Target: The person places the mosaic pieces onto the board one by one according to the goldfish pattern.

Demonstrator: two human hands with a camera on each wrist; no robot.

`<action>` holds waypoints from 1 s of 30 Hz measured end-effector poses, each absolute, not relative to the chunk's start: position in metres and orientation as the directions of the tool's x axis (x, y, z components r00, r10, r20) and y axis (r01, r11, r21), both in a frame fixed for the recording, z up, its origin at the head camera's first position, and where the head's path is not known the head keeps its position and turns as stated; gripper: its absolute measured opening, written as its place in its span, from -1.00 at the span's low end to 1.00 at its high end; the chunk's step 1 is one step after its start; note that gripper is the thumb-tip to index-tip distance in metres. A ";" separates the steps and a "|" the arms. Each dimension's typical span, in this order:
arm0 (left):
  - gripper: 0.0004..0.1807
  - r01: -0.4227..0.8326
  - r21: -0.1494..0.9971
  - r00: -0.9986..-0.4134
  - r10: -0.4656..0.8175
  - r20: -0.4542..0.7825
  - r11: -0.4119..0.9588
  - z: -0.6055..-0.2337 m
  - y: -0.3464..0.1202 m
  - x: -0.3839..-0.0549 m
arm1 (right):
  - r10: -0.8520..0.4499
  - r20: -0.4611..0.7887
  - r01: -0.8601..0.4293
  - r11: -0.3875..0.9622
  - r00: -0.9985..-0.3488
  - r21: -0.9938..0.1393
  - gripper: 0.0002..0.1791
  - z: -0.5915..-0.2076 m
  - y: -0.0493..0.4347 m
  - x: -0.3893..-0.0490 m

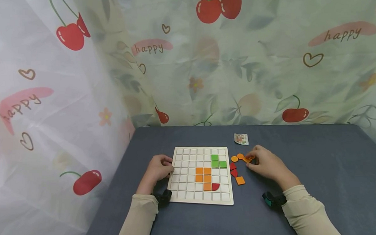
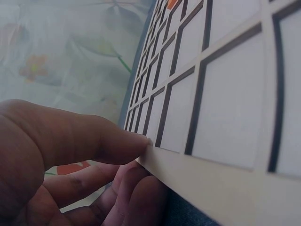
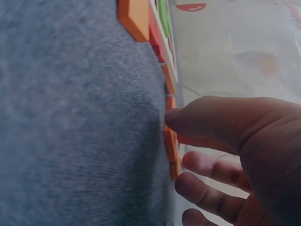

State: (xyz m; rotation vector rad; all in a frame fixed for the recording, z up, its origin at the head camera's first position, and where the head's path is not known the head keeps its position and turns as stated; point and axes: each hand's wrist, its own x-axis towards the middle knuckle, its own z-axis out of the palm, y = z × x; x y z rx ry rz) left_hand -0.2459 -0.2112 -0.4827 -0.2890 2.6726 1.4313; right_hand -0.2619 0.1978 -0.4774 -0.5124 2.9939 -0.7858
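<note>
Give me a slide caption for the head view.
Left hand holds the gridded board by its edge; right hand touches an orange piece near red pieces.

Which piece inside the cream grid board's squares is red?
The red quarter-round piece, just right of the lowest orange square piece; the other pieces inside are orange or green.

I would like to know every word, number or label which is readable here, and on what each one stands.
"happy": backdrop cloth, pink patch at left.
"happy": same cloth, pink patch left of centre.
"happy": same cloth, pink patch at upper right.
Small card: any print is too small to read.
Grid board: no writing visible.
</note>
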 end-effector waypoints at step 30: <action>-0.69 -0.215 0.815 -0.977 -0.113 -0.183 0.539 -0.481 -0.212 -0.246 | -0.364 0.125 -0.372 0.762 -0.923 -0.531 -0.90 -0.468 0.189 -0.253</action>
